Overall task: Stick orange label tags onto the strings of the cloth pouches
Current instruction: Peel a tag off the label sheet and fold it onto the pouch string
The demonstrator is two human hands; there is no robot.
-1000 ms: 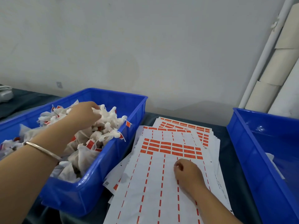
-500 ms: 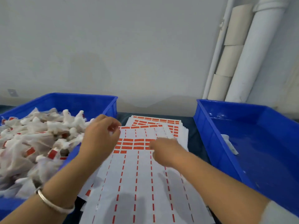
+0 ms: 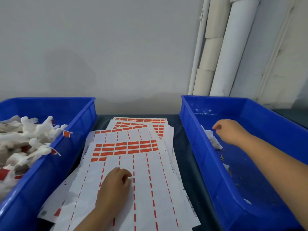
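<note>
**Between two blue bins: left hand on label sheet, right hand over pouch**

Between the bins, the top label sheet (image 3: 133, 180) lies flat on a fanned stack of sheets (image 3: 160, 129), long axis running from the person toward the wall, tilted slightly right. Remaining orange label tags (image 3: 126, 148) sit in rows at the sheet's far end; nearer part is mostly peeled, only thin orange dashes left.

Left hand (image 3: 115, 187) rests on the near half of the top sheet, fingers loosely curled, tips down on the paper. Cannot tell if it pinches anything.

Right hand (image 3: 228, 130) is inside the right bin (image 3: 208, 172), fingers curled, tips at or just above a white cloth pouch (image 3: 212, 139). Contact not resolvable; cannot tell if it grips. Pouch lies against the bin's left inner wall, long axis roughly along that wall. Its string isn't discernible.

Left bin (image 3: 55, 157) holds a heap of white pouches (image 3: 31, 135), many with orange tags already on. One tag (image 3: 67, 133) sticks out toward the bin's right wall.

White pipes (image 3: 231, 47) stand against the wall behind the right bin.
</note>
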